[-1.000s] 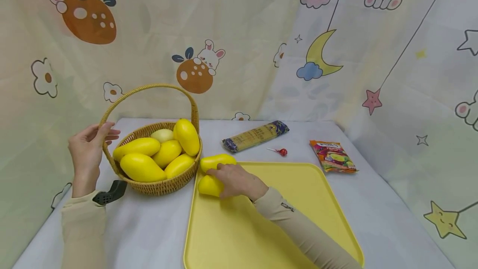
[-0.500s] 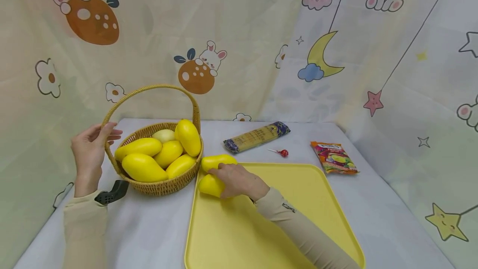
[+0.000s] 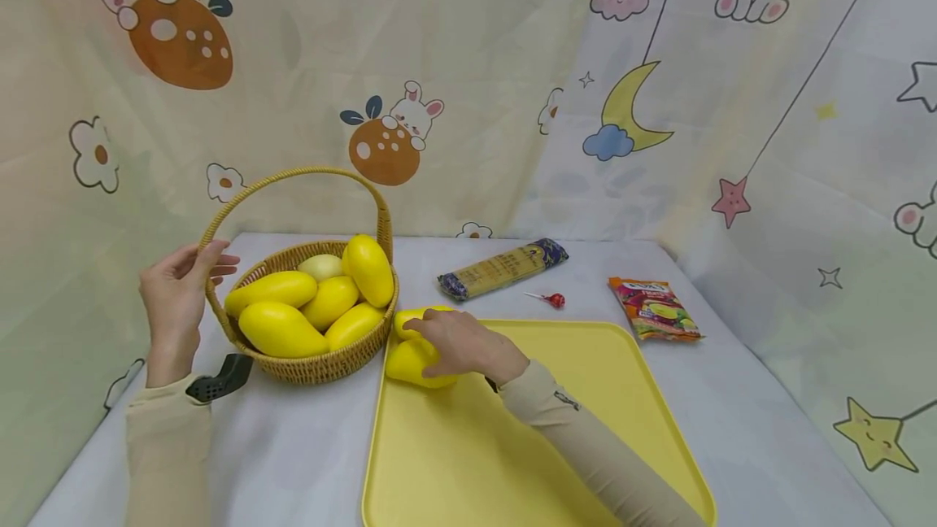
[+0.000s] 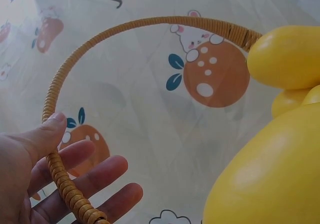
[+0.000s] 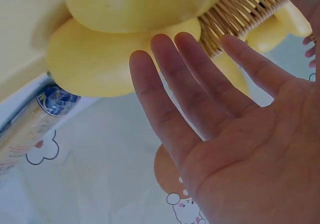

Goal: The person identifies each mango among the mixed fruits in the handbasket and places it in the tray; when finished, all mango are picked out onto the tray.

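Note:
My left hand (image 3: 172,307) holds the side of the wicker basket's handle (image 3: 293,174), thumb on one face and fingers behind it. In the left wrist view the fingers (image 4: 95,176) are only slightly bent around it. Several yellow mangoes (image 3: 281,330) and one paler round fruit (image 3: 320,266) fill the basket (image 3: 311,371). At the yellow tray's (image 3: 542,446) far left corner lie two mangoes, a nearer one (image 3: 407,364) and a farther one (image 3: 407,320). My right hand (image 3: 468,344) is over them, and its fingers (image 5: 162,101) look straight and spread in the right wrist view.
Behind the tray lie a long packet with dark blue ends (image 3: 503,268) and a red lollipop (image 3: 556,300). To the right is an orange and red candy bag (image 3: 655,309). A printed cloth (image 3: 483,177) hangs behind the white table.
My right hand has loosened from the nearer mango and lifted slightly, its fingers straightening, and more of that mango shows. The left hand stays at the basket handle.

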Motion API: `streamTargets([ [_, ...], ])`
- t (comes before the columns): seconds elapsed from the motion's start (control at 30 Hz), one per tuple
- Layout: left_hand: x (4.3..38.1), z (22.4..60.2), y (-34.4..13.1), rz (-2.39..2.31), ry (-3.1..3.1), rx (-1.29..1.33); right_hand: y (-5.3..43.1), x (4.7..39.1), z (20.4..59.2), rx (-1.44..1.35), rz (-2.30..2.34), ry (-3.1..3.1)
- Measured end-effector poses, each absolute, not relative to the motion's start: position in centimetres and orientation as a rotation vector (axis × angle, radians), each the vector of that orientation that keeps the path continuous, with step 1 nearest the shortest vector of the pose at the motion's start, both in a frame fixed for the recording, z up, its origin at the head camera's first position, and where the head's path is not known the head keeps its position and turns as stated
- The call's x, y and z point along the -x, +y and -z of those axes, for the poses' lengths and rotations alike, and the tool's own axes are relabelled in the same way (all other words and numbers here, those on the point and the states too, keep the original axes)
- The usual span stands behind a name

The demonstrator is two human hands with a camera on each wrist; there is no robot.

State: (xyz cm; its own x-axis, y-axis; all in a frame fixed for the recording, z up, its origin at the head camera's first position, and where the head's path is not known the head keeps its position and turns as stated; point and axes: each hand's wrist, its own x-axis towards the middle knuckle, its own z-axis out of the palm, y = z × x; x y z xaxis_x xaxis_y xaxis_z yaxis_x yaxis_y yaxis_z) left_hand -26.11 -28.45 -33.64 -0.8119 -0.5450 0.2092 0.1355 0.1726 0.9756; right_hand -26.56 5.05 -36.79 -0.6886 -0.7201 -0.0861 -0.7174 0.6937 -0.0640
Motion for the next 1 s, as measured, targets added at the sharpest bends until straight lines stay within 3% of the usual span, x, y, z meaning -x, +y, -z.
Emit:
streamTargets([
  [0.57,26.0,33.6,-28.4,1.735,-1.902,-0.399,-0.6,27.7,32.9,1.215,0.268,2.655],
  [1.0,26.0,33.8,-28.3,1.665,-1.944,-0.397,-5.6,28.7,32.6,1.283,0.293,2.681],
])
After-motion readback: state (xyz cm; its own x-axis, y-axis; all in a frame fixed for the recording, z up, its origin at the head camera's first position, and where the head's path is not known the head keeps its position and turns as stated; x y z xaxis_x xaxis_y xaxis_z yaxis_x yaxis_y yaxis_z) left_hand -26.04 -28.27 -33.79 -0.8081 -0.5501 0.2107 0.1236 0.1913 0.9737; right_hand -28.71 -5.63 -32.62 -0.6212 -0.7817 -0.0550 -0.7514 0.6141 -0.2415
